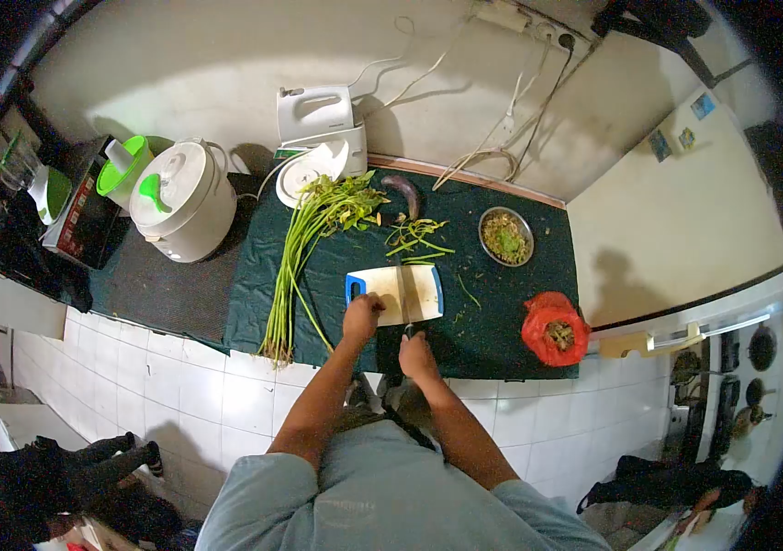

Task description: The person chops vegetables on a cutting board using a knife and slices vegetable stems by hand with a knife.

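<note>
The knife (405,292) lies across the cutting board (425,292), its blade pointing away from me and its handle end at the near edge, in my right hand (418,355). Those fingers are closed round the handle. My left hand (364,315) has its fingers curled at the board's near left corner, just beside the blue handle; I can't tell whether they pinch anything.

Just beyond the board, short green stems (421,246) lie in a loose little heap, with a dark purple eggplant (404,193) behind them. To my left, a big bunch of long leafy stems (295,262) stretches over the green cloth (502,317), the cut ends hanging past its near edge. Off to my right there's a metal bowl (532,241) of chopped greens, and nearer me, by the cloth's right edge, an open red bag (579,327) with scraps inside. At the back left stand a white mixer (318,115) and, farther left, a lidded white cooker (191,216).
</note>
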A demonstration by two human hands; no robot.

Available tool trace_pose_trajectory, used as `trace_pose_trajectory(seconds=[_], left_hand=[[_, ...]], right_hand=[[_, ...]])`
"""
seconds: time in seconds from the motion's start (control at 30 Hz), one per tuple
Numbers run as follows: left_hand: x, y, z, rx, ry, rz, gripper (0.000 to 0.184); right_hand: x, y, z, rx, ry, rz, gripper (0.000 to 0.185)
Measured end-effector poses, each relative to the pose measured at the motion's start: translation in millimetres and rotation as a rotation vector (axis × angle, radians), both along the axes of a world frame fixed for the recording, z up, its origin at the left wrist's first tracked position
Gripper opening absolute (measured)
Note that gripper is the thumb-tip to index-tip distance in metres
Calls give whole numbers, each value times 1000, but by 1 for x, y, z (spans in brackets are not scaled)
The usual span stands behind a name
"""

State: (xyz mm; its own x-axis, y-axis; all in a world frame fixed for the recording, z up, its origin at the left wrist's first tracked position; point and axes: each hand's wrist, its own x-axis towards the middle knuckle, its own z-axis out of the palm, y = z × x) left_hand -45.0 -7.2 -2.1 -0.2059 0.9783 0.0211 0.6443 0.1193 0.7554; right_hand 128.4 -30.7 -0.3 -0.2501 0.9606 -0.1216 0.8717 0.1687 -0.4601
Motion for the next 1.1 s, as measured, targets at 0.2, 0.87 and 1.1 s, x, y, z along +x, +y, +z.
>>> trace_pose_trajectory(seconds=[0.2,0.87,1.1], left_hand=[[12,-6,6,-32,68,67,10],[7,-10,24,-133,172,164,12],[17,-10,-4,-61,556,-42,15]], right_hand=[[-16,35,96,-558,55,-102,41],[-15,-5,34,-249,123,-158,36],[-15,33,60,-672,70,-19,43]])
